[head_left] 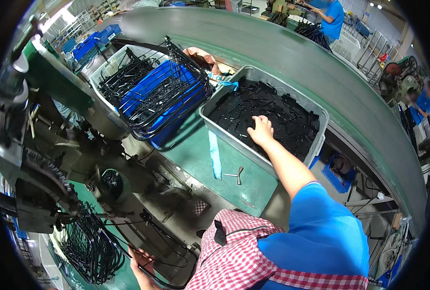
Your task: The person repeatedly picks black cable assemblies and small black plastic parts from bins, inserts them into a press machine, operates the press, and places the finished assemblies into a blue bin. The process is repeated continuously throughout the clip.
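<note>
Head view shows the right hand (262, 131) over the near side of the grey bin (235, 141), fingers loosely curled above the small black parts (239, 112) inside it; whether they pinch one, I cannot tell. Well below and left of the bin, the left hand's fingers are closed around the tube of a black frame (158, 280). These parts lie thin and overlapping, so a blind pick could bring up several, or the wrong shape. Held at one side, the frame could swing and catch on the stacked frames (91, 251), farther left of the bin, if attention stays on the parts. A part dropped over the bin's near wall could land on the green surface (190, 154) beside the T-handled tool (239, 176).
</note>
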